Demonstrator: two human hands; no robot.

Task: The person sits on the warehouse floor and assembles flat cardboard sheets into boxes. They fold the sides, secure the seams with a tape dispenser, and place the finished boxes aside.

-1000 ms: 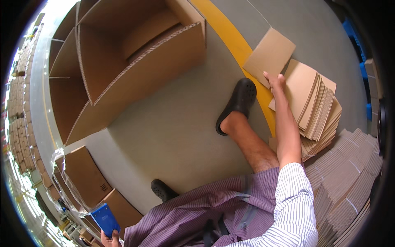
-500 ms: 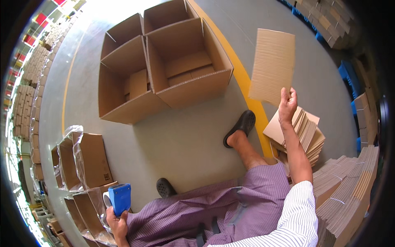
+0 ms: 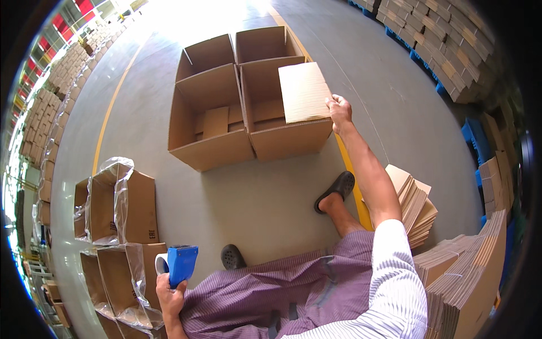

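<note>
Head view, right hand (image 3: pixel 340 114) extended, its fingers pinching the right edge of a flat cardboard sheet (image 3: pixel 305 92), sheet at the opening of the near right carton (image 3: pixel 291 138), left hand (image 3: pixel 171 296) low, its fingers wrapped around a blue tape dispenser (image 3: pixel 183 265).

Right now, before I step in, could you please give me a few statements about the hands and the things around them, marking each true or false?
1. The right hand holds a cardboard sheet. True.
2. One of the hands is empty. False: the left hand grips a blue tape dispenser.
3. Ahead, four open boxes stand two by two. True.
4. The person is barefoot. False: black clogs are worn.
5. A stack of sheets lies to the person's right. True.
</note>
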